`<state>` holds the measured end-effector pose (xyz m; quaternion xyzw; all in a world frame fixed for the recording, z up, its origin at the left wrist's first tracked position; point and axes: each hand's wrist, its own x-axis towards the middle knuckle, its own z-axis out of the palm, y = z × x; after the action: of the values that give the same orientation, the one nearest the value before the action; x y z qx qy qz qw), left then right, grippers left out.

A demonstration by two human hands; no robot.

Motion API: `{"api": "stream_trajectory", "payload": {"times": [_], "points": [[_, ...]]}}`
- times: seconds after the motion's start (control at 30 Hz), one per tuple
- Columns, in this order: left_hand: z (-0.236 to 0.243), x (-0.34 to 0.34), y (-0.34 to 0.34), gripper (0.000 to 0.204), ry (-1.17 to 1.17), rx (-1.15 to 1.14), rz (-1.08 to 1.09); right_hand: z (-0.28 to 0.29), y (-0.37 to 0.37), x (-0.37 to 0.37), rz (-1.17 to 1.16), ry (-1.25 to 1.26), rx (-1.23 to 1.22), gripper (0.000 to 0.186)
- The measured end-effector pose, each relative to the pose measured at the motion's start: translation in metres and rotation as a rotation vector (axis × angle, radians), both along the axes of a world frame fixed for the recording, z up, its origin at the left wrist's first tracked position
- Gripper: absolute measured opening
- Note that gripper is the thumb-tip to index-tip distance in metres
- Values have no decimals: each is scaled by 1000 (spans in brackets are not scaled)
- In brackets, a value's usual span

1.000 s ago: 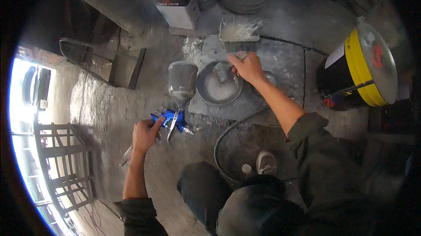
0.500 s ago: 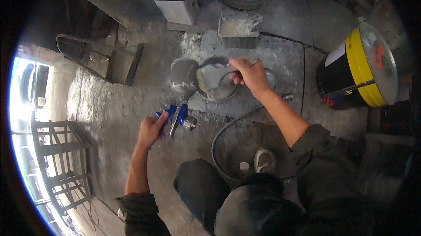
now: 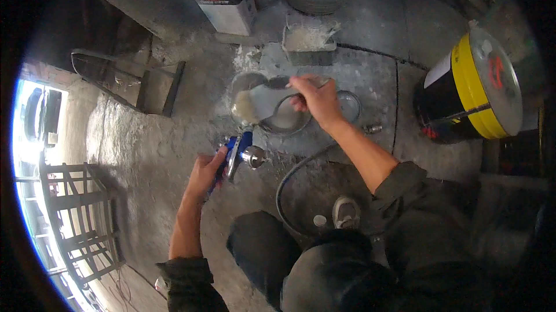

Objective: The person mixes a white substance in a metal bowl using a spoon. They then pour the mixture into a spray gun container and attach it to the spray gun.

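Note:
My left hand point(image 3: 205, 172) is closed round the handle of a blue-and-silver spray gun point(image 3: 238, 148), held low over the floor. The gun's grey cup point(image 3: 248, 82) has its mouth uncovered. Across from it, my right hand point(image 3: 319, 102) pinches a pale, greyish, partly see-through thing point(image 3: 269, 100) with a beige end. That beige end lies over the gun's cup; blur hides its exact kind and whether it touches. Beneath my right hand stands a round container point(image 3: 289, 119), partly covered. A round lid or dish point(image 3: 349, 106) lies just right of it.
A hose point(image 3: 284, 187) with a metal coupling curves near my shoe point(image 3: 346, 212). At the back stand a rectangular can point(image 3: 226, 11) and a tray point(image 3: 310, 54). A black-and-yellow drum point(image 3: 472, 89) is at right, a metal frame point(image 3: 145, 89) at left.
My right hand has shifted slightly left, bringing the pale thing's beige end from above the round container to above the gun's cup. My left hand still grips the spray gun.

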<state>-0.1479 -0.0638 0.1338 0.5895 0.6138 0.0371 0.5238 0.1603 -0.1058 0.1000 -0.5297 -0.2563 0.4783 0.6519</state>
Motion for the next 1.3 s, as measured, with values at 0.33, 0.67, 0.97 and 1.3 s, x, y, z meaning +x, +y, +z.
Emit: {"api": "stream_trajectory", "payload": {"times": [0.33, 0.67, 0.97, 1.3], "points": [[-7, -11, -3, 67, 2, 16, 20, -21, -4, 15, -48, -69, -34, 27], [-40, -40, -6, 59, -276, -261, 170, -74, -25, -2, 264, -831, -106, 28], [-36, -40, -4, 60, -667, -614, 273, -26, -8, 10, -54, -438, -100, 39], [-57, -41, -1, 59, -952, -816, 289, -46, -4, 25, -35, -281, -58, 27]]}}
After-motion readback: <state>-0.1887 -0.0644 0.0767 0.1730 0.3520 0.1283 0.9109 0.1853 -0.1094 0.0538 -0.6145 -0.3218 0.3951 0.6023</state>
